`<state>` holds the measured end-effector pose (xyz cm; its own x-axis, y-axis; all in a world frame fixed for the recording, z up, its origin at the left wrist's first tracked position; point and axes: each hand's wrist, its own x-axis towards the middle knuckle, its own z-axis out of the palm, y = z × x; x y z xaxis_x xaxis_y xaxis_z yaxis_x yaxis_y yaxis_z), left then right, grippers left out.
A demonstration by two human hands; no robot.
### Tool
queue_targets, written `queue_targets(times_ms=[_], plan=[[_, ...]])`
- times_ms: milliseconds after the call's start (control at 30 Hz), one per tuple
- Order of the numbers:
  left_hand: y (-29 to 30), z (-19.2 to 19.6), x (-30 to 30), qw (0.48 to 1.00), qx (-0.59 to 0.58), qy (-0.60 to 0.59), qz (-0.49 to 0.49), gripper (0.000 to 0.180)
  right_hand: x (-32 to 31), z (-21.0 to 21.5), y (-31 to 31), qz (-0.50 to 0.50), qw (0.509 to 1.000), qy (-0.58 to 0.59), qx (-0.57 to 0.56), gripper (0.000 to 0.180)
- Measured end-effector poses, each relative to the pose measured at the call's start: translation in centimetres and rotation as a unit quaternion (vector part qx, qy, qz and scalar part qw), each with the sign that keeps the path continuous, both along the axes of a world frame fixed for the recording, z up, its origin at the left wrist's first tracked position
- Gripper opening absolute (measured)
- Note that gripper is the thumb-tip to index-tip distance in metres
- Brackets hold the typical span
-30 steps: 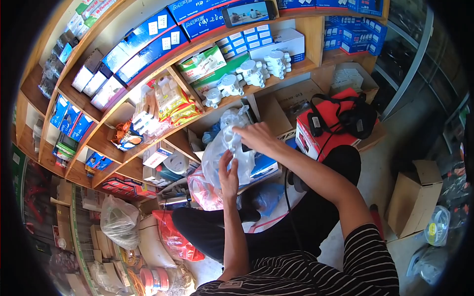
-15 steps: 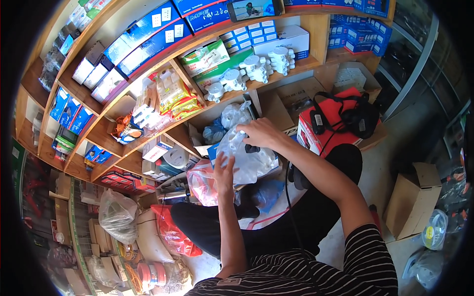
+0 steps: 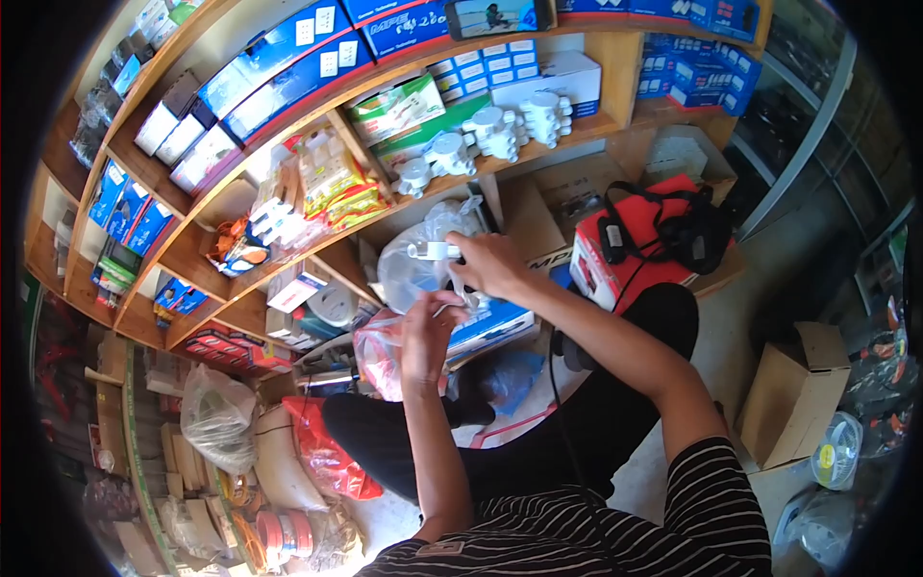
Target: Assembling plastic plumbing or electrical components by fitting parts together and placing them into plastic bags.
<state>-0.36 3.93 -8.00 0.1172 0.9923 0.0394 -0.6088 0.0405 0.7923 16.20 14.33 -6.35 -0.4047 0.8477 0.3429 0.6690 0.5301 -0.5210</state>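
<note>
right hand: pinching white plastic fitting over clear bag
left hand: fingers curled on the bag's lower edge
backdrop: wooden shelves, red box

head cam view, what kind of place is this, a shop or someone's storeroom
Most likely a small hardware or electrical supply shop. Wooden shelves are packed with blue boxed goods and white plastic fittings, with cardboard cartons on the floor.

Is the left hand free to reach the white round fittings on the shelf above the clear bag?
Probably not right away. The left hand is holding the lower part of the clear plastic bag, and the right hand sits higher, between it and the white round fittings. It would need to let go first.
</note>
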Motion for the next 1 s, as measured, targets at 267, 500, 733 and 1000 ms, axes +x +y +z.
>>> queue_targets(times_ms=[267, 500, 733, 1000], plan=[[-0.2, -2.9, -1.7, 0.977, -0.092, 0.131, 0.141, 0.048, 0.1, 0.6, -1.0, 0.143, 0.986, -0.057, -0.063, 0.044], [-0.4, -3.2, -0.5, 0.973, -0.047, 0.193, 0.113, 0.063, 0.2, -0.6, -0.7, 0.21, 0.97, -0.111, -0.057, 0.034], [0.0, -4.3, -2.3, 0.959, -0.041, 0.248, 0.127, 0.037, 0.2, 2.3, -1.0, 0.158, 0.978, -0.125, -0.062, 0.026], [0.0, -3.6, -4.7, 0.949, -0.075, 0.175, 0.253, 0.028, 1.3, -0.7, 1.6, 0.046, 0.999, -0.003, 0.017, 0.029]])
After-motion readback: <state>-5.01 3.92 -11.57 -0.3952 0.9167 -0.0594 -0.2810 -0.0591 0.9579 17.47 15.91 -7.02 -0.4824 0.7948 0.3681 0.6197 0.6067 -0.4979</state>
